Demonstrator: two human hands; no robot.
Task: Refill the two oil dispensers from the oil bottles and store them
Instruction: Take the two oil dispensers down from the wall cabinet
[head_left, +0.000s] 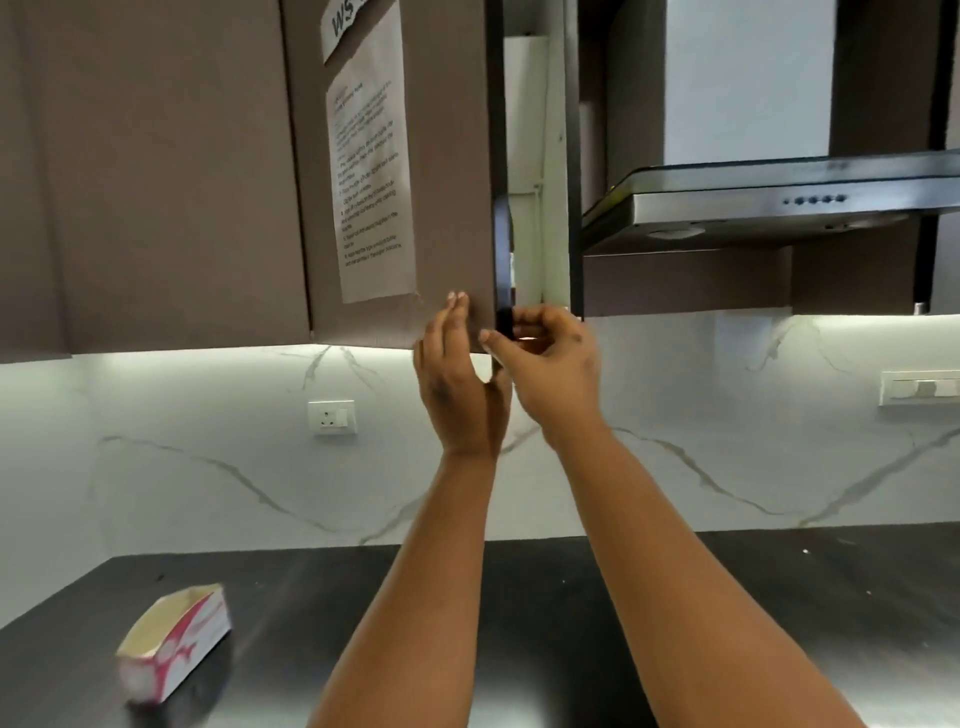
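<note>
Currently both hands are raised at the lower right corner of the brown wall cabinet door (395, 171), which stands slightly ajar with a pale strip of cabinet interior showing at its right edge.

Left hand (457, 374): fingers straight and together, fingertips lying flat on the door face near the bottom corner; it grips nothing.
Right hand (545, 358): fingers curled round the dark door edge (503, 260) at its lower end, thumb towards the left.

Task items: neither the oil dispensers nor the oil bottles are in view. Judgement: either they are behind this door or elsewhere; cannot tell which, nor whether the door is being opened or closed.

Risks, as judgement:
- Right fingers sit in the gap beside the frame; if the door closes while they are there, they could be pinched.
- Door swung wide could come towards the head, which is close below it.
- The range hood (769, 202) lies just right of the cabinet; whether the door could reach it cannot be told.
- The red-and-white carton (174, 642) lies on its side on the dark table (571, 597), near left; anything dropped from above could strike it.

Writing: taped paper notice (371, 176) on the door, numbered printed lines, too blurred to read. A strip above it shows "WS", the rest cut off. Carton print illegible. No brand readable anywhere.
</note>
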